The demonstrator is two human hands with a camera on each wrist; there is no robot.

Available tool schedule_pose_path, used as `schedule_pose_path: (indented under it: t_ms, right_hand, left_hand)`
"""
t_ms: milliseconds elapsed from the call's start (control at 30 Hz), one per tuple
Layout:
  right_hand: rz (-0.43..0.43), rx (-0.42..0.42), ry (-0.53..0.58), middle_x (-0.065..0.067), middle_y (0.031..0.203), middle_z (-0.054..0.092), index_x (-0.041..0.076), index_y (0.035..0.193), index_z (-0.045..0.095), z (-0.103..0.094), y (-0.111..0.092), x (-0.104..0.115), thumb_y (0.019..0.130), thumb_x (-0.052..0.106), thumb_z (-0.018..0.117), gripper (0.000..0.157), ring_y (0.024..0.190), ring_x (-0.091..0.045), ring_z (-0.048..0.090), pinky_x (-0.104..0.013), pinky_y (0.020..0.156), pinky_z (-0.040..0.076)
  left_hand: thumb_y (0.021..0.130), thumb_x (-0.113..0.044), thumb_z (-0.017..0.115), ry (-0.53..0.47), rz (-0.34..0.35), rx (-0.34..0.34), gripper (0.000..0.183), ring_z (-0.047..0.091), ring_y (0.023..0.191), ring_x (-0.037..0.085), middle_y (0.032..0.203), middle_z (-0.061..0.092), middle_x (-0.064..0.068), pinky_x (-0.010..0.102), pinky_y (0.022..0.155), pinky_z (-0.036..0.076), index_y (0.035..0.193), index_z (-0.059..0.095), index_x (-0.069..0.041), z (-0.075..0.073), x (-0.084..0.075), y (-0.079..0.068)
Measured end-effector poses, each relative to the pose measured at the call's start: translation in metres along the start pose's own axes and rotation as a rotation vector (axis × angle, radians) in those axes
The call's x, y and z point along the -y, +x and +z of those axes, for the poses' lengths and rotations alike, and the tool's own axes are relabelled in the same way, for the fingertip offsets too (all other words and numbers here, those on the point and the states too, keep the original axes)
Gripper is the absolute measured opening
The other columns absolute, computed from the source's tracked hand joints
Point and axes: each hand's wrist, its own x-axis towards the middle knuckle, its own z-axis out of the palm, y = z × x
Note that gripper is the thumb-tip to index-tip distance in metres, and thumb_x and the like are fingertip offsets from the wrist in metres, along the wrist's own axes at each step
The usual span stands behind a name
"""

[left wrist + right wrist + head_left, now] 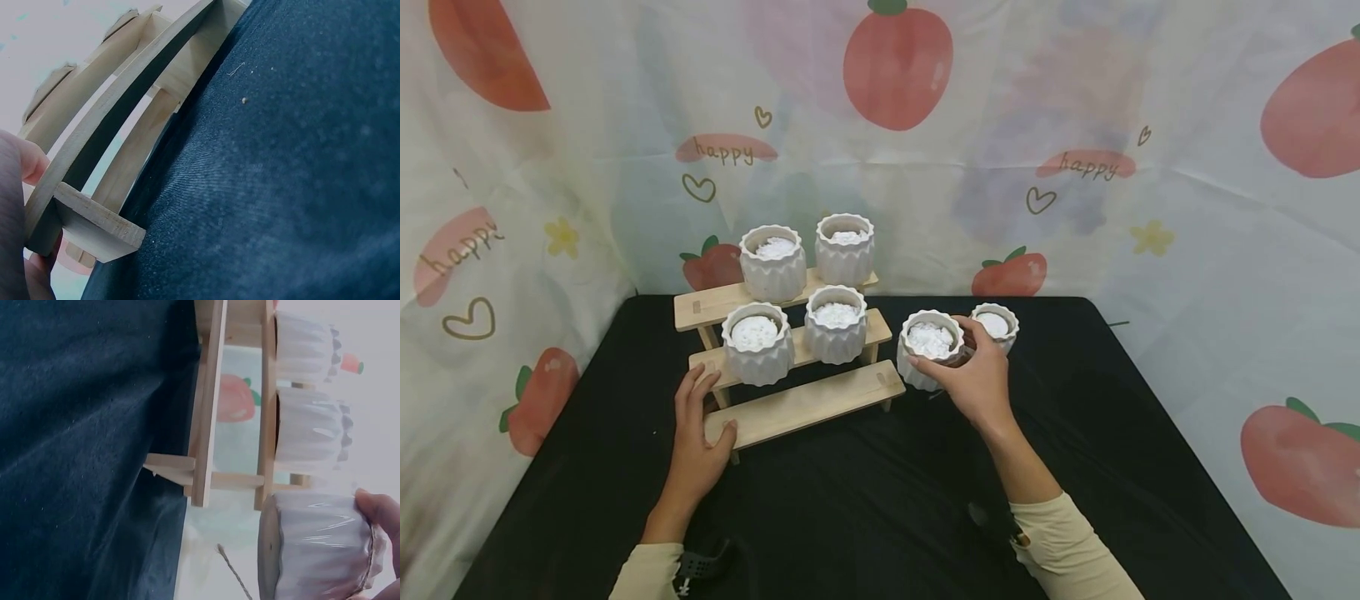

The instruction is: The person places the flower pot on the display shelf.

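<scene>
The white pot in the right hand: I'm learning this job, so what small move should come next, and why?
Probably carry the white pot left over the lowest shelf: the right hand grips it beside the stand, that shelf is bare, and the left hand holds the shelf's left end.

The tabletop (1150, 467) is covered by black cloth (865, 525) dotted with pale specks (244, 100). A three-step wooden stand (808, 407) is set there; two white pots (837, 336) are borne by its middle step and two by its top. Another pot (998, 323) is seen farther right, its base hidden.
</scene>
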Motion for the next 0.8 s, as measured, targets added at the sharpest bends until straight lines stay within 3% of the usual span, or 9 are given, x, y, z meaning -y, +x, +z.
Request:
schedule_pose_path:
  t_ms: [167,333,800]
  right_hand:
    - [-0.023,0.030,0.026,-0.009,0.121,0.068,0.007,0.135,0.060,0.006,-0.003,0.003,0.068,0.021,0.099,0.079,0.109,-0.021,0.061,-0.032,0.082,0.049]
    - [-0.023,0.047,0.048,-0.010,0.121,0.069,0.005,0.134,0.061,0.013,-0.005,0.002,0.067,0.019,0.099,0.079,0.110,-0.022,0.062,-0.036,0.087,0.049]
    - [-0.003,0.085,0.076,-0.010,0.120,0.070,0.005,0.134,0.061,0.024,-0.004,0.007,0.067,0.018,0.099,0.078,0.108,-0.022,0.063,-0.033,0.086,0.050]
  left_hand:
    - [0.083,0.012,0.064,-0.006,0.005,-0.002,0.083,0.021,0.149,0.024,0.169,0.015,0.006,0.023,0.111,0.034,0.158,0.038,-0.011,0.000,0.000,0.001]
    - [0.083,0.011,0.065,-0.004,0.001,-0.002,0.083,0.021,0.149,0.028,0.169,0.014,0.005,0.022,0.110,0.033,0.158,0.038,-0.012,0.000,0.000,0.001]
    - [0.083,0.011,0.065,0.005,0.002,0.001,0.084,0.021,0.149,0.031,0.169,0.014,0.006,0.018,0.110,0.030,0.158,0.037,-0.012,0.000,0.000,0.001]
